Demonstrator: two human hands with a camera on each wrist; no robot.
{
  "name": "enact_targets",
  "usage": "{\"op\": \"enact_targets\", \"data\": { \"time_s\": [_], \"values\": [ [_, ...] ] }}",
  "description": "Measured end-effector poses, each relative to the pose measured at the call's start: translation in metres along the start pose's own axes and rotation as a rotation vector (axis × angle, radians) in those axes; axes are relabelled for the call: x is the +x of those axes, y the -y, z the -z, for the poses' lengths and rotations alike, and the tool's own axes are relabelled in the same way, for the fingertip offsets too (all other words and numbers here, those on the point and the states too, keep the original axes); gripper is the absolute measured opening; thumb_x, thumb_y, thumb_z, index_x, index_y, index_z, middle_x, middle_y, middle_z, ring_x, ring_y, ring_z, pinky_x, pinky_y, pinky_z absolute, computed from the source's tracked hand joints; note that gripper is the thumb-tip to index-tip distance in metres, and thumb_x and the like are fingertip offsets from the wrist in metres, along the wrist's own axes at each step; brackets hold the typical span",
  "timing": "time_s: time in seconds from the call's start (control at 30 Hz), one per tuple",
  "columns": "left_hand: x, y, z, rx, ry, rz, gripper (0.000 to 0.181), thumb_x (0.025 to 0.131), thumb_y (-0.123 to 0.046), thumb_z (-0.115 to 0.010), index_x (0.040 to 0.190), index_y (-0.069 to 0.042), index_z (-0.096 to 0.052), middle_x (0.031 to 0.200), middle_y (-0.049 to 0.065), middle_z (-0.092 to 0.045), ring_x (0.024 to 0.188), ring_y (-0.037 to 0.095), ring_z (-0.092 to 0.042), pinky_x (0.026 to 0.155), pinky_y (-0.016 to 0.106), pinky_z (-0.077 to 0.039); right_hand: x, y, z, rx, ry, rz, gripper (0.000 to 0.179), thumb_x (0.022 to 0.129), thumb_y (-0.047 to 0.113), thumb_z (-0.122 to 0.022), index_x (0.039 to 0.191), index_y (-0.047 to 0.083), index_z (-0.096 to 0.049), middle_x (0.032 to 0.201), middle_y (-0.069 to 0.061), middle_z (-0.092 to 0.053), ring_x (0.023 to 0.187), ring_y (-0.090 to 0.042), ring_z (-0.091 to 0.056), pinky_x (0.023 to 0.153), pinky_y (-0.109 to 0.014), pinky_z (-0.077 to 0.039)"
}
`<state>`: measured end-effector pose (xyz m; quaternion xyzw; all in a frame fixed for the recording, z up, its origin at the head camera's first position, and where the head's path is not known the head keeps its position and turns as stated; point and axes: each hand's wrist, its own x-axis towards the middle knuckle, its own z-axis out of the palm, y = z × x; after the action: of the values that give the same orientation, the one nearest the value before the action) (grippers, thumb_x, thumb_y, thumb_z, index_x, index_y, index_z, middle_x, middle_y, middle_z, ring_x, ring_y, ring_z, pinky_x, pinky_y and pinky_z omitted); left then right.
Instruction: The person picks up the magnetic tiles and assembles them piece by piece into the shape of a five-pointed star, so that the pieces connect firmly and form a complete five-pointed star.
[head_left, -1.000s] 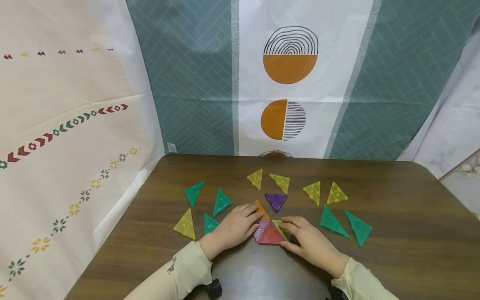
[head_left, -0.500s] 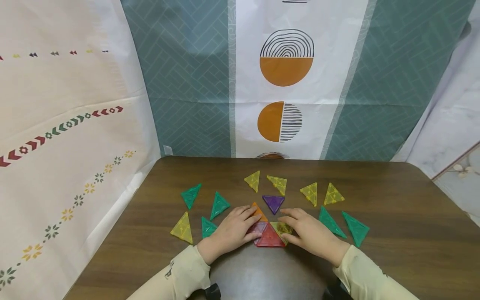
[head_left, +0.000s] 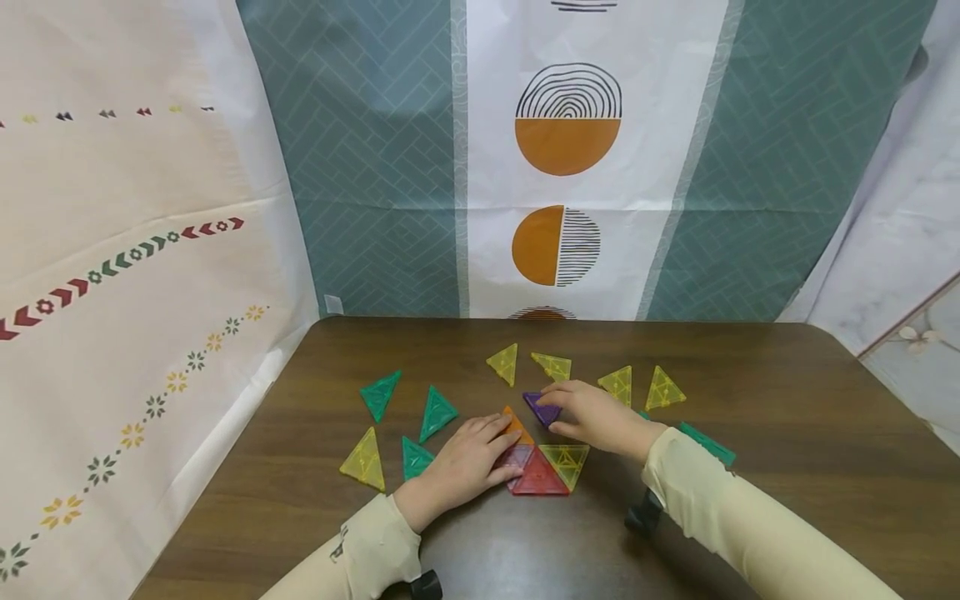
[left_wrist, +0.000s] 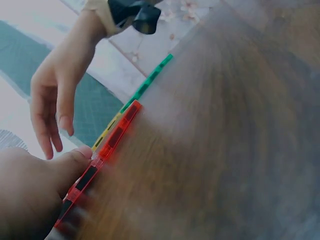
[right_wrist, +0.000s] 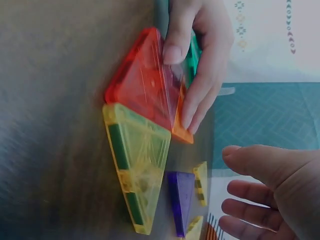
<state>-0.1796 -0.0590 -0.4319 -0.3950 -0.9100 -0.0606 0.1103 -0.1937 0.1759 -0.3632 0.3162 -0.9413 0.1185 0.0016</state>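
My left hand rests on the joined magnetic tiles, its fingertips over the orange triangle tile and the pinkish-purple tile. Beside these lie the red triangle tile and a yellow triangle tile, edges together, flat on the table. My right hand hovers at the dark purple triangle tile, partly covering it in the head view. In the right wrist view, thumb and fingers stand apart with nothing between them, and the purple tile lies apart from them.
Green triangle tiles and a yellow one lie to the left. Several yellow tiles lie at the back. A green tile shows past the right sleeve. Patterned cloth hangs behind the wooden table.
My right hand has left the yellow tile beside the red one and moved back and up to the dark purple tile. The left hand stays on the joined tiles.
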Motion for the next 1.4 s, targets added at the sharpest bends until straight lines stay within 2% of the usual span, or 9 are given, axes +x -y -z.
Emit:
{"op": "enact_targets", "data": {
  "time_s": [0.23,0.4,0.57,0.67,1.1,1.27,1.4],
  "values": [
    [0.002,-0.001,0.000,-0.018,-0.003,0.000,0.054,0.093,-0.053,-0.052,0.133,-0.016,-0.059,0.144,0.008,-0.051,0.134,0.024,-0.047,0.111,0.040,-0.039,0.020,-0.009,-0.001,-0.031,0.041,0.017,0.035,0.085,0.017,-0.073,0.117,0.004,-0.066,0.121,-0.014,-0.064,0.113,-0.031,-0.062,0.097,-0.046,-0.051],
    [0.003,-0.001,-0.002,-0.015,0.006,0.000,0.055,0.093,-0.054,-0.052,0.133,-0.017,-0.059,0.144,0.007,-0.051,0.134,0.024,-0.047,0.110,0.039,-0.040,0.025,-0.014,-0.001,-0.057,0.131,0.056,0.036,0.085,0.013,-0.073,0.120,0.007,-0.066,0.127,-0.016,-0.061,0.118,-0.034,-0.059,0.098,-0.049,-0.049],
    [0.004,-0.001,-0.001,-0.017,-0.010,-0.010,0.054,0.092,-0.053,-0.054,0.133,-0.016,-0.059,0.143,0.008,-0.052,0.133,0.025,-0.048,0.109,0.040,-0.041,0.029,-0.018,-0.002,-0.072,0.198,0.052,0.035,0.086,0.016,-0.072,0.120,0.011,-0.067,0.130,-0.017,-0.060,0.119,-0.034,-0.058,0.098,-0.049,-0.049],
    [0.005,0.000,0.000,-0.016,-0.025,-0.018,0.054,0.092,-0.052,-0.056,0.132,-0.016,-0.060,0.142,0.008,-0.053,0.132,0.025,-0.049,0.108,0.041,-0.042,0.030,-0.020,-0.004,-0.074,0.197,0.035,0.034,0.086,0.017,-0.072,0.119,0.012,-0.068,0.129,-0.016,-0.061,0.118,-0.033,-0.059,0.098,-0.049,-0.049],
    [0.004,-0.001,0.002,-0.027,0.003,0.005,0.054,0.092,-0.053,-0.054,0.131,-0.016,-0.060,0.142,0.007,-0.053,0.132,0.025,-0.049,0.109,0.041,-0.041,0.036,-0.020,-0.012,-0.125,0.129,0.036,0.038,0.086,0.022,-0.072,0.121,0.009,-0.067,0.124,-0.015,-0.065,0.115,-0.033,-0.060,0.099,-0.048,-0.048],
    [0.002,0.000,0.001,-0.028,-0.006,0.004,0.053,0.092,-0.052,-0.055,0.131,-0.016,-0.060,0.142,0.008,-0.053,0.132,0.026,-0.049,0.109,0.041,-0.041,0.034,-0.020,-0.014,-0.114,0.109,-0.002,0.038,0.084,0.028,-0.074,0.117,0.010,-0.069,0.115,-0.010,-0.069,0.106,-0.028,-0.063,0.095,-0.045,-0.052],
    [0.000,0.000,-0.001,-0.034,-0.013,0.005,0.054,0.092,-0.052,-0.055,0.132,-0.016,-0.060,0.142,0.008,-0.053,0.132,0.026,-0.049,0.108,0.041,-0.042,0.034,-0.020,-0.015,-0.099,0.109,-0.032,0.036,0.082,0.030,-0.075,0.112,0.011,-0.071,0.106,-0.006,-0.070,0.092,-0.021,-0.063,0.087,-0.040,-0.055]
  ]
}}
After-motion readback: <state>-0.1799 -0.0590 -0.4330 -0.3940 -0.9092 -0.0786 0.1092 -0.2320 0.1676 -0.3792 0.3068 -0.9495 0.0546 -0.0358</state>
